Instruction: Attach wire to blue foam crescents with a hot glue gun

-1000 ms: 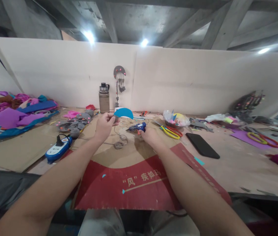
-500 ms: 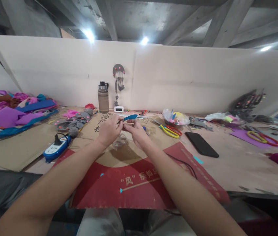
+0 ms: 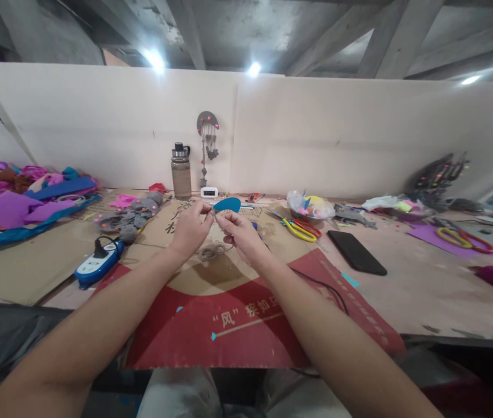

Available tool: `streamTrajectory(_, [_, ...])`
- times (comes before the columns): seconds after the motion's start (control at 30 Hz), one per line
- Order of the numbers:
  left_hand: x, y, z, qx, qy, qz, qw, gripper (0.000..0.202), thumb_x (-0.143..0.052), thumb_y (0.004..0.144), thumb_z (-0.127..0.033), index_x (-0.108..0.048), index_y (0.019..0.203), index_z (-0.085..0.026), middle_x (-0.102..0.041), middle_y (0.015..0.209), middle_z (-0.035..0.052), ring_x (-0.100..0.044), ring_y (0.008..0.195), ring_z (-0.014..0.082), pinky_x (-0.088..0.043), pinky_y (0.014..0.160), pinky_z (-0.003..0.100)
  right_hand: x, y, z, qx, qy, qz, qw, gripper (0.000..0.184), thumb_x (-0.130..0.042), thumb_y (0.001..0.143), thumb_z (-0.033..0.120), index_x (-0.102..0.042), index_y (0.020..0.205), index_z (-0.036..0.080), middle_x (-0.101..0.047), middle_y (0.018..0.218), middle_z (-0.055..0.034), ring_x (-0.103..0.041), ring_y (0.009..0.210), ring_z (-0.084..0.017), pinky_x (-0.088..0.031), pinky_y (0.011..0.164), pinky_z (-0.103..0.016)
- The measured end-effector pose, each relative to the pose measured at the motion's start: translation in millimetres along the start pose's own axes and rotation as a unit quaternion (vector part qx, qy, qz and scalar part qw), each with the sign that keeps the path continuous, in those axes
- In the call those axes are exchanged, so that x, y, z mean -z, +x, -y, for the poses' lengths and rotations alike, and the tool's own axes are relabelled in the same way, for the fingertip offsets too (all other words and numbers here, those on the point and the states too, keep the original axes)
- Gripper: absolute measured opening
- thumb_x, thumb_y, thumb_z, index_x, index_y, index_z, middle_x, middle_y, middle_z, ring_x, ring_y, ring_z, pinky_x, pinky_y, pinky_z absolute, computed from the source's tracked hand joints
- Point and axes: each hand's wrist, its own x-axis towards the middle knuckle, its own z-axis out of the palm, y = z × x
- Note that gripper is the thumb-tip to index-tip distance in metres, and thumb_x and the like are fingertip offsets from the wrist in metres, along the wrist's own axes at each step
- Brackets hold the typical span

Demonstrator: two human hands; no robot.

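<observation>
Above the middle of the cardboard, a small blue felt piece (image 3: 227, 204) with a rounded edge is pinched between my two hands. My left hand (image 3: 193, 225) grips its left end with closed fingertips. The thumb and fingers of my right hand (image 3: 241, 233) close on its lower edge, close beside the left fingertips. Just beneath the hands lies a loose coil of thin cord (image 3: 211, 251). I cannot make out whether a needle or thread is between the fingers.
Red and brown cardboard (image 3: 246, 342) covers the table in front. A power strip (image 3: 100, 264) and felt scraps (image 3: 15, 206) lie left. Behind stand a bottle (image 3: 181, 174) and a small clock (image 3: 209, 192). Rightward are scissors (image 3: 301, 229), a plastic-wrapped bowl (image 3: 311, 206) and a phone (image 3: 356, 252).
The blue felt piece has turned from nearly edge-on to show its broad face. My right fingers have shifted slightly along its lower edge.
</observation>
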Motion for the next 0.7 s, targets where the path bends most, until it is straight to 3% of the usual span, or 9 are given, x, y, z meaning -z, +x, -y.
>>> streamTrajectory(0.17, [0.0, 1, 2, -0.013, 0.007, -0.005, 1.000, 0.005, -0.052, 0.081, -0.022, -0.056, 0.082, -0.021, -0.065, 0.083, 0.0040, -0.058, 0.080, 0.0191, -0.040, 0.075, 0.029, -1, -1, 1, -0.007, -0.019, 0.000, 1.000, 0.032, -0.067, 0.067, 0.044, -0.050, 0.081, 0.021, -0.049, 0.065, 0.0072, -0.031, 0.044, -0.004, -0.020, 0.039, -0.018])
streamTrajectory(0.27, [-0.5, 1, 2, -0.003, -0.022, -0.007, 1.000, 0.005, -0.052, 0.081, -0.023, -0.056, 0.080, -0.021, -0.064, 0.080, 0.0031, -0.059, 0.075, 0.0175, -0.042, 0.072, 0.028, 0, 0, 0, 0.015, -0.042, -0.020, 0.999, 0.028, -0.066, 0.069, 0.041, -0.054, 0.085, 0.022, -0.047, 0.061, 0.0076, -0.028, 0.042, -0.004, -0.019, 0.038, -0.019])
streamTrajectory(0.5, [-5.0, 0, -2, 0.095, -0.183, 0.033, 0.978, 0.013, -0.053, 0.081, -0.031, -0.056, 0.078, -0.019, -0.063, 0.073, 0.0004, -0.054, 0.046, 0.0099, -0.042, 0.043, 0.023, 6, 5, -4, 0.061, -0.058, -0.109, 0.990, 0.021, -0.062, 0.071, 0.040, -0.057, 0.073, 0.020, -0.040, 0.053, 0.0069, -0.032, 0.046, -0.006, -0.025, 0.044, -0.020])
streamTrajectory(0.7, [-10.4, 0, -6, 0.145, -0.321, 0.049, 0.935, 0.016, -0.058, 0.078, -0.031, -0.055, 0.077, -0.016, -0.062, 0.075, 0.0033, -0.062, 0.063, 0.0136, -0.054, 0.052, 0.026, 5, 6, -5, 0.055, -0.093, -0.126, 0.986, 0.023, -0.058, 0.072, 0.042, -0.057, 0.071, 0.019, -0.043, 0.050, 0.0049, -0.041, 0.051, -0.010, -0.032, 0.050, -0.023])
